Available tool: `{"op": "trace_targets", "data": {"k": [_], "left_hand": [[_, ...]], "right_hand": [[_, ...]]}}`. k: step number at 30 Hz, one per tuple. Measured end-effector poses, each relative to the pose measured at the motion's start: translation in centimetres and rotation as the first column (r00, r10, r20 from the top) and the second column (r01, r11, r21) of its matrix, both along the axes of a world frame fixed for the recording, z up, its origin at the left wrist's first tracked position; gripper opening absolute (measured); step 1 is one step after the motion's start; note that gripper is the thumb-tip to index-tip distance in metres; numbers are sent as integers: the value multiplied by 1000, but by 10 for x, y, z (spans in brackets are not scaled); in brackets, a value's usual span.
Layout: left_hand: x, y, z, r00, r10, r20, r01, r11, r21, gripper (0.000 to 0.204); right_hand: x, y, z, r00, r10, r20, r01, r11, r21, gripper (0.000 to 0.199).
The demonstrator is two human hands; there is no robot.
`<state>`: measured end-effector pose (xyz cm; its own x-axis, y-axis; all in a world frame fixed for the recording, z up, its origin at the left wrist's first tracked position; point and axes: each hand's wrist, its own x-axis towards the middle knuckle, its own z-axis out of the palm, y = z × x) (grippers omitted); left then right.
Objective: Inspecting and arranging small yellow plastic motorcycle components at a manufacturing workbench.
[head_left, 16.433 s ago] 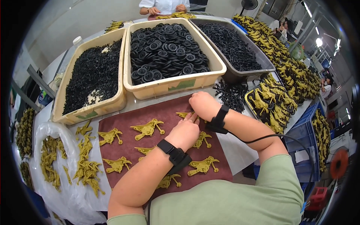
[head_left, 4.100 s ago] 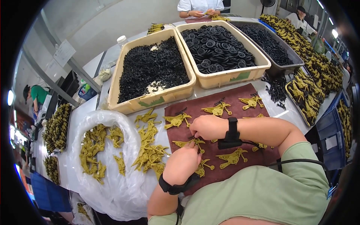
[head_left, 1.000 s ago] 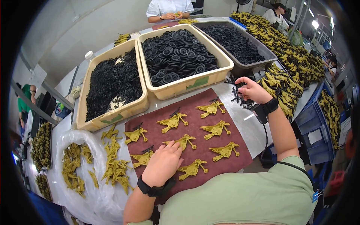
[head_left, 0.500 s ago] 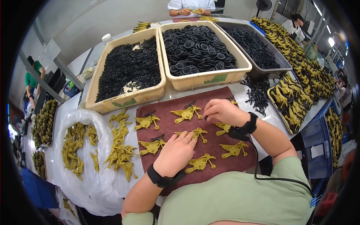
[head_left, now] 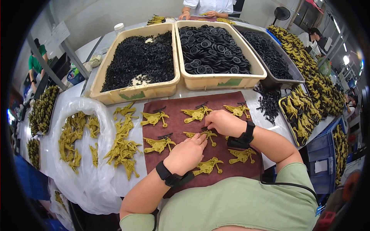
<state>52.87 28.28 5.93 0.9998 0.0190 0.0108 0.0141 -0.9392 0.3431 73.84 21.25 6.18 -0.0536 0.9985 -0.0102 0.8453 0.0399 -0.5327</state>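
Note:
My left hand [head_left: 185, 154] reaches over the middle of a maroon cloth [head_left: 175, 101]. Its bent fingertips hold down the left end of a yellow-green plastic toy frame [head_left: 210, 135]. My right hand [head_left: 227, 125] is closed in a pinch just above that frame, gripping a small black plastic bar [head_left: 204, 129] at its upper edge. Around my hands lie several more frames, such as one at the upper left [head_left: 155, 118] and one near my body [head_left: 208, 166]. Those along the top row and at the left have black bars lying by their upper edges.
Beyond the cloth stand a cream bin of small black parts [head_left: 135, 94], a cream bin of black wheels [head_left: 225, 81] and a grey bin [head_left: 283, 80]. Left lie loose frames [head_left: 122, 148] and a plastic bag [head_left: 63, 115]. A filled tray [head_left: 300, 115] is right; a co-worker [head_left: 208, 7] sits opposite.
My right hand has moved down and left, bringing the black bar from above to the frame's upper edge. My left hand stays on the frame. The view has shifted slightly.

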Motion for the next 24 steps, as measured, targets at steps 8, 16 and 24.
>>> {"op": "trace_targets", "data": {"k": [8,16,24], "left_hand": [[0,-3,-7,999,38,7,-38,999,-13,49],[1,-8,-9,998,68,-1,-67,995,74,48],[5,-2,-1,998,19,-54,-20,999,-29,46]], "right_hand": [[-11,3,1,997,-12,79,19,997,-80,13],[-28,4,-7,922,-11,387,-19,997,73,11],[-20,-7,6,974,-65,219,68,998,-5,16]]}}
